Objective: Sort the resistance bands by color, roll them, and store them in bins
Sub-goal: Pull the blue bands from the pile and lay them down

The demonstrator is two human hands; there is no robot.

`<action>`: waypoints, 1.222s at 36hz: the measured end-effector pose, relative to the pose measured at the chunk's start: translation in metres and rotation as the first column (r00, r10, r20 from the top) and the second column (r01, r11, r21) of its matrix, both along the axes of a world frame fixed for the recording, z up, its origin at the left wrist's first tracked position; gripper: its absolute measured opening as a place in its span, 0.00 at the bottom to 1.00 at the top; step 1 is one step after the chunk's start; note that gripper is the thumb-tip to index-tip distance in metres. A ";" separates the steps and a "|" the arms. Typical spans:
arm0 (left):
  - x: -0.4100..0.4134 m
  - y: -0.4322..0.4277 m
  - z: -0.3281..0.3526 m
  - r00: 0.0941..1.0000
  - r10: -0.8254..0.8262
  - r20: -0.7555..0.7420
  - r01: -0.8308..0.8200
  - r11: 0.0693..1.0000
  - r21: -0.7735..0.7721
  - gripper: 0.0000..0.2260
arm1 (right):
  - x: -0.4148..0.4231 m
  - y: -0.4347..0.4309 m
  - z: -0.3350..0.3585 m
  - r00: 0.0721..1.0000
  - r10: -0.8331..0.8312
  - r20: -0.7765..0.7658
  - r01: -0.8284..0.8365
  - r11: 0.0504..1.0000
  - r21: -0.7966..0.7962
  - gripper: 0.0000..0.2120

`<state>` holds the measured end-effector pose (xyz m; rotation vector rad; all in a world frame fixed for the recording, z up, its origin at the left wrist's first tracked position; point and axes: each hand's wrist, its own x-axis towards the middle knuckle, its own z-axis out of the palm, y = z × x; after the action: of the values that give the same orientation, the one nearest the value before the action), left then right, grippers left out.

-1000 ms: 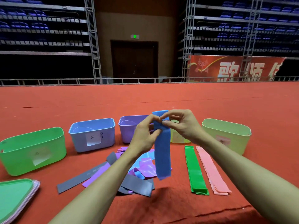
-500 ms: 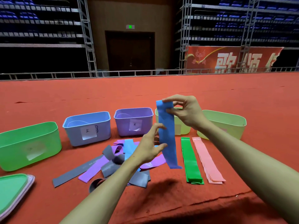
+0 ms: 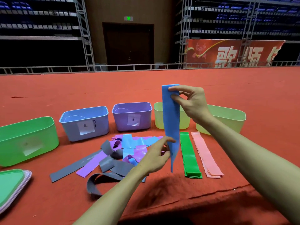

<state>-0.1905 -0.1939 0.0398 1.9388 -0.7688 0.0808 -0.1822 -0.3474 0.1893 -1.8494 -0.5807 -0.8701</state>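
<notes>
**Blue band hanging straight, flat stack probably next**

We've got the blue band (image 3: 172,124) dangling upright in mid-air. The right hand (image 3: 193,104) pinches its top end between thumb and fingertips so it hangs straight, probably to smooth it before laying it beside the green stack (image 3: 190,156). The left hand (image 3: 154,155) curls at the lower part, index tip lying on it. We can't tell if that's a real grip.

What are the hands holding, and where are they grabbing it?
A long flat blue rubber band: the right hand pinches its top end, and the left hand pinches its lower part.
</notes>
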 end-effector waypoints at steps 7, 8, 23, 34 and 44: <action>-0.003 -0.006 -0.010 1.000 0.021 0.008 -0.020 0.997 -0.071 0.21 | 0.002 0.000 0.006 0.998 -0.026 0.052 0.028 0.999 -0.037 0.12; -0.003 -0.005 -0.011 1.000 0.027 0.006 -0.027 0.998 -0.062 0.22 | 0.002 0.000 0.007 0.998 -0.031 0.055 0.033 0.998 -0.048 0.11; -0.010 0.002 -0.014 0.998 0.047 0.038 -0.042 0.994 -0.105 0.19 | 0.010 -0.004 -0.017 1.000 0.018 -0.012 -0.018 0.998 -0.063 0.10; 0.006 0.008 0.077 0.965 0.191 0.179 -0.116 0.925 -0.361 0.14 | 0.007 0.001 -0.034 0.999 0.048 -0.004 -0.048 0.992 -0.114 0.08; 0.008 0.013 0.078 0.970 0.187 0.152 -0.117 0.918 -0.380 0.10 | -0.007 0.000 -0.038 0.964 0.164 -0.207 -0.189 0.977 -0.103 0.06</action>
<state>-0.1829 -0.1809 0.1183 1.6399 -0.6658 0.4766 -0.1895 -0.3470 0.1515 -1.9329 -0.6740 -0.5351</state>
